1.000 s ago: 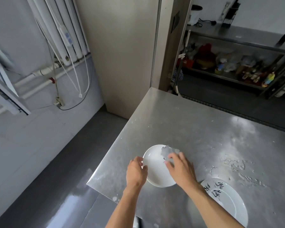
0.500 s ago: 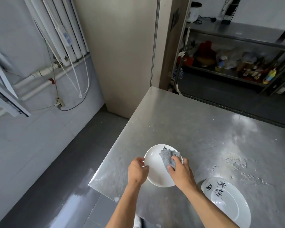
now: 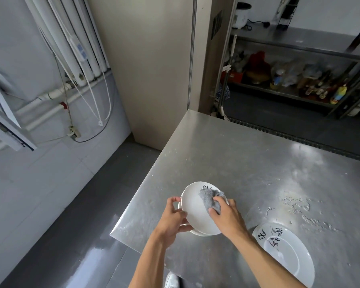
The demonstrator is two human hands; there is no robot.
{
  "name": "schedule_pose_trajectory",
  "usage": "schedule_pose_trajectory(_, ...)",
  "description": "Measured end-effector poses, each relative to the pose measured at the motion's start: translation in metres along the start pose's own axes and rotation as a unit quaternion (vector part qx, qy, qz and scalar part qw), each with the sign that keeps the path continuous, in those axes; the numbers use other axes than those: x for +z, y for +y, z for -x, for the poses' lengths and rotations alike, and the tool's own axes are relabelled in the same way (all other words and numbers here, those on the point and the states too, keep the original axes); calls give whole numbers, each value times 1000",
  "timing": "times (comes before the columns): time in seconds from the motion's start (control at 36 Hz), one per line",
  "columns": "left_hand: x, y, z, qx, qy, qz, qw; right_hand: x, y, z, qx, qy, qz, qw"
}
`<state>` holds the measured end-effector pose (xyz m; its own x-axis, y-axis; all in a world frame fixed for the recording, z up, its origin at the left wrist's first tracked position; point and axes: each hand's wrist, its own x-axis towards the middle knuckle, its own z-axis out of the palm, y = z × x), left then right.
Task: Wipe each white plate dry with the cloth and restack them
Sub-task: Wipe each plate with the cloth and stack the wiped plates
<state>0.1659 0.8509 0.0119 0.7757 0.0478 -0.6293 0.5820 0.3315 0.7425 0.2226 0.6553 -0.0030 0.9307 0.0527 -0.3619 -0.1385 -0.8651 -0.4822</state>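
**Fig. Drying a plate at the table's near corner.** My left hand [image 3: 173,217] gripped the white plate [image 3: 192,208] at its 9 o'clock rim, with the thumb curled over the edge. This tilted it above a lower rim [image 3: 197,233] just beneath. My right hand [image 3: 227,217] pinched the grey cloth [image 3: 211,199] and pressed it on the plate's face toward 1 o'clock. A second plate [image 3: 289,252] lay flat at 4 o'clock, well apart. Risk, as I judged it: a wet rim held on one side only could slip under the cloth's push. It could then strike the rim below or slide off the steel table [image 3: 237,163], whose edge lay close at 7 o'clock.
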Motion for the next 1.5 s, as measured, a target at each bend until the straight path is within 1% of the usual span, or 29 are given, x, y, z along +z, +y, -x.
schedule_pose_trajectory(0.06, 1, -3, 4, 6, -3, 7, 1000, 1, 2, 0, -14, 12, 30, 999)
schedule_pose_trajectory(0.17, 4, -10, 10, 19, 13, 7, 1000, 3, 6, 2, -102, 64, 145, 982)
schedule_pose_trajectory(0.25, 6, -13, 17, 29, 12, 0, 1000, 1, 6, 3, -167, 53, 157, 972)
schedule_pose_trajectory(0.31, 5, -13, 22, 37, -1, -8, 999, -2, 5, 3, -208, 35, 143, 967)
schedule_pose_trajectory(0.36, 5, -12, 26, 45, -13, -15, 999, -3, 5, 3, -243, 36, 155, 957)
schedule_pose_trajectory(0.44, 4, -11, 31, 56, -24, -14, 998, -3, 5, 2, -256, 34, 175, 950)
schedule_pose_trajectory(0.61, 8, -10, 38, 82, -32, -6, 996, -8, -7, 3, -250, 46, 135, 958)
schedule_pose_trajectory(0.67, 11, -9, 39, 92, -27, 2, 995, -11, -16, 6, -263, 38, 118, 957)
schedule_pose_trajectory(0.72, 13, -8, 39, 104, -19, 11, 994, -14, -26, 12, -291, 22, 95, 952)
schedule_pose_trajectory(0.83, 16, -6, 39, 133, 6, 31, 991, -22, -35, 27, -377, 9, 64, 924)
schedule_pose_trajectory(0.89, 14, -7, 38, 140, 26, 45, 989, -25, -35, 31, -392, 0, 58, 918)
schedule_pose_trajectory(1.03, 9, -12, 38, 133, 65, 77, 986, -31, -26, 31, -385, -4, 72, 920)
schedule_pose_trajectory(1.19, 4, -16, 38, 132, 69, 62, 987, -43, -19, 28, -340, 61, 113, 932)
schedule_pose_trajectory(1.31, 4, -14, 42, 143, 34, 27, 989, -47, -20, 21, -274, 118, 132, 945)
schedule_pose_trajectory(1.36, 6, -10, 45, 150, 7, 7, 989, -49, -24, 18, -247, 127, 133, 951)
schedule_pose_trajectory(1.42, 8, -8, 46, 156, -16, -10, 987, -50, -30, 16, -236, 127, 133, 954)
schedule_pose_trajectory(1.5, 14, -7, 46, 166, -42, -26, 985, -48, -41, 17, -248, 126, 96, 956)
